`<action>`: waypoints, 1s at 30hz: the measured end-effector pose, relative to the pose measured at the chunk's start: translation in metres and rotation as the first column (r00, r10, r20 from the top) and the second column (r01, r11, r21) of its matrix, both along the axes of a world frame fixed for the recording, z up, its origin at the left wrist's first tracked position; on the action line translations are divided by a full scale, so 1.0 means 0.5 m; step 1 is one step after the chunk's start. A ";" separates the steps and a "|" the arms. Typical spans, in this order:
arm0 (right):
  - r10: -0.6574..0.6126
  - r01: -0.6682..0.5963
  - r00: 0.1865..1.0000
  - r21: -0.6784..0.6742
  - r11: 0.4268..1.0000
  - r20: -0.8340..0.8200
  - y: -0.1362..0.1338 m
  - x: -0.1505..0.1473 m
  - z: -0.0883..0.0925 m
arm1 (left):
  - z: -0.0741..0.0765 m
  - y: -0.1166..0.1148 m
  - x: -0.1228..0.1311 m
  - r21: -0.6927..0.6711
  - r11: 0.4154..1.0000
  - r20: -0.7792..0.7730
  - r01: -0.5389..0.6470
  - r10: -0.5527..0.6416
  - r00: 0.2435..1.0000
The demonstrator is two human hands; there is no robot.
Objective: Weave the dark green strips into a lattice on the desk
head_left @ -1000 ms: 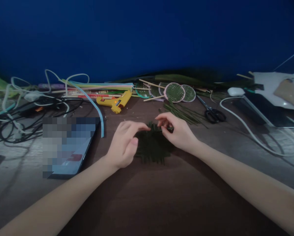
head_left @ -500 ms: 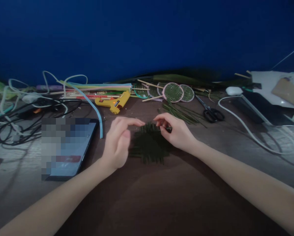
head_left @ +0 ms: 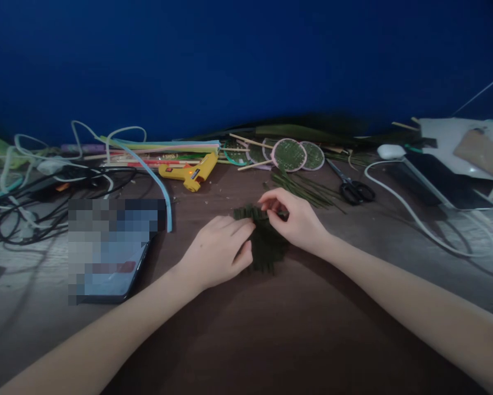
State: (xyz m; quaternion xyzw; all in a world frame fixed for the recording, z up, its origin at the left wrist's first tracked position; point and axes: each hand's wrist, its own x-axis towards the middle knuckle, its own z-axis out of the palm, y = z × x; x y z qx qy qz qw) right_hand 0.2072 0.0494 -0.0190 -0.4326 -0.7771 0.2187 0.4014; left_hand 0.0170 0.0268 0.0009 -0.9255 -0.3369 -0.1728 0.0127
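Observation:
A small dark green mat of woven leaf strips (head_left: pixel 267 249) lies flat on the table, its strip ends jutting out ragged at the near and far edges. My left hand (head_left: pixel 219 249) rests over the mat's left side, fingers stretched across it and thumb apart. At the far edge, my right hand (head_left: pixel 298 219) has its fingers curled in against the strips; the exact grip is partly hidden. Behind the mat lies a loose bunch of narrow leaf strips (head_left: pixel 306 189). Round green woven pieces with pale pink rims (head_left: pixel 289 154) lie beyond, some on sticks.
A yellow glue gun (head_left: pixel 191 173) with a lit orange light lies at the back. Black-handled scissors (head_left: pixel 353 189) are at the right, near a white cable (head_left: pixel 411 216) and dark phone (head_left: pixel 444 178). A tablet (head_left: pixel 118 252) lies left, below tangled cables (head_left: pixel 20 203).
My left hand has moved right and lowered onto the mat, covering its left part. My right hand stays at the far edge almost unchanged.

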 end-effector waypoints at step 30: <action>0.064 -0.088 0.967 -0.087 0.992 -0.246 -0.002 -0.010 0.020 | 0.004 0.022 -0.006 -0.108 0.979 -0.078 -0.173 0.165 0.983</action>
